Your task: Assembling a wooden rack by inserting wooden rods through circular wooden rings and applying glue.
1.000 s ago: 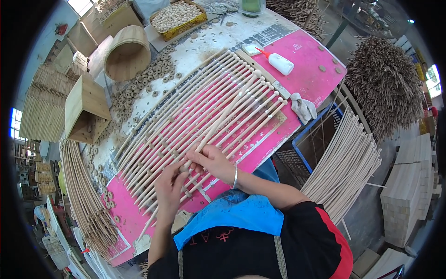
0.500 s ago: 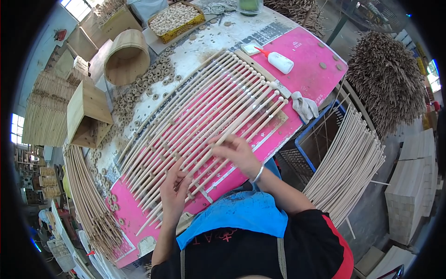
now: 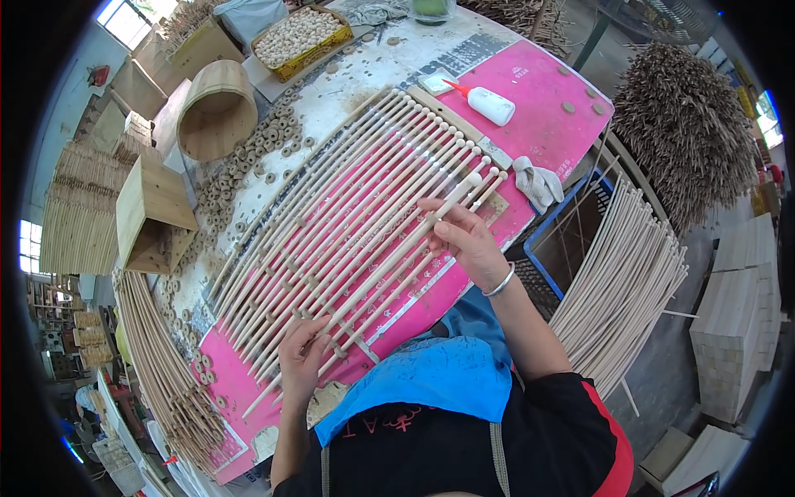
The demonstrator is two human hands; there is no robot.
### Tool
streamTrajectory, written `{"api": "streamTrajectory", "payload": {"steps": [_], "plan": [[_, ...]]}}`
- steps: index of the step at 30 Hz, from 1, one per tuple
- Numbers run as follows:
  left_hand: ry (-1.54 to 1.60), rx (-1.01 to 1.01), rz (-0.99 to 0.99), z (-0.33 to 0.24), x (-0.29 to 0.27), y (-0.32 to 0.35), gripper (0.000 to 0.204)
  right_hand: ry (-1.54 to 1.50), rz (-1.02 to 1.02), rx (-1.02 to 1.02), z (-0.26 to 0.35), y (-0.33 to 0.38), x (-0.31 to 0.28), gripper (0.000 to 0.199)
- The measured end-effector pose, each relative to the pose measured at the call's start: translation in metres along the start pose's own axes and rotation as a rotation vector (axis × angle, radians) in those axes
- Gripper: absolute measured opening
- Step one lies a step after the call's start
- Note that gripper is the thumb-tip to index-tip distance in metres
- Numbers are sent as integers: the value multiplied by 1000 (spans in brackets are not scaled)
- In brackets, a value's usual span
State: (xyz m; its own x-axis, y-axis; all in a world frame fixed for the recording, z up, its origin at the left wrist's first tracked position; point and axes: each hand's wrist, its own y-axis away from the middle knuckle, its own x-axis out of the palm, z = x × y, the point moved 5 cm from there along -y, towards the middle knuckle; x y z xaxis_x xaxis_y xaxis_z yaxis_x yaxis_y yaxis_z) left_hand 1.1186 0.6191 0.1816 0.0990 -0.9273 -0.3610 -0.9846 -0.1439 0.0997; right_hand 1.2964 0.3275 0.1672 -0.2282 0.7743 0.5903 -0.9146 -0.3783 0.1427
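Note:
Side by side across the pink sheet (image 3: 542,99) lie several pale wooden sticks (image 3: 364,166), most with a round ball at the upper right end. Wooden rings sit around several of them near their lower left part. One stick with a ball end (image 3: 474,179) is raised slightly above the others. My right hand (image 3: 468,244) pinches this wooden stick below its ball, where a small ring-like piece shows at the fingertips. My left hand (image 3: 302,356) has its fingers closed around the same stick's lower part; its exact grip is partly hidden.
Loose wooden rings (image 3: 217,195) are heaped beyond the sticks. A wooden bucket (image 3: 217,112), a wooden box (image 3: 157,211) and a yellow basket (image 3: 339,37) of balls stand there. A glue bottle (image 3: 490,105) and grey cloth (image 3: 538,184) lie right. Stick bundles (image 3: 617,273) flank the table.
My right hand has slid up and right along the stick towards its ball end. My left hand has moved slightly down and left, its fingers more closed. The view has shifted a little.

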Motion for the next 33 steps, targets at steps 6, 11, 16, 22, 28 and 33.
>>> {"api": "streamTrajectory", "payload": {"steps": [6, 11, 16, 22, 28, 33], "plan": [[-77, 29, -18, -6, 3, -2, 32, 301, -16, -12, -19, -6, -34, 46], [-107, 37, -31, 5, 1, -1, 31, 105, 67, -21, -10, 3, -21, 38], [-151, 31, -33, -1, 5, -3, 31, 187, -22, -16, -20, 2, -35, 40], [-140, 23, -50, 5, 6, -2, 30, 136, -10, -1, -14, 6, -27, 28], [-201, 35, -56, 2, 11, -5, 30, 260, -141, 63, -27, 4, -51, 39], [-225, 35, -72, 7, 8, -3, 31, 149, -86, 59, -15, 9, -33, 28]]}}
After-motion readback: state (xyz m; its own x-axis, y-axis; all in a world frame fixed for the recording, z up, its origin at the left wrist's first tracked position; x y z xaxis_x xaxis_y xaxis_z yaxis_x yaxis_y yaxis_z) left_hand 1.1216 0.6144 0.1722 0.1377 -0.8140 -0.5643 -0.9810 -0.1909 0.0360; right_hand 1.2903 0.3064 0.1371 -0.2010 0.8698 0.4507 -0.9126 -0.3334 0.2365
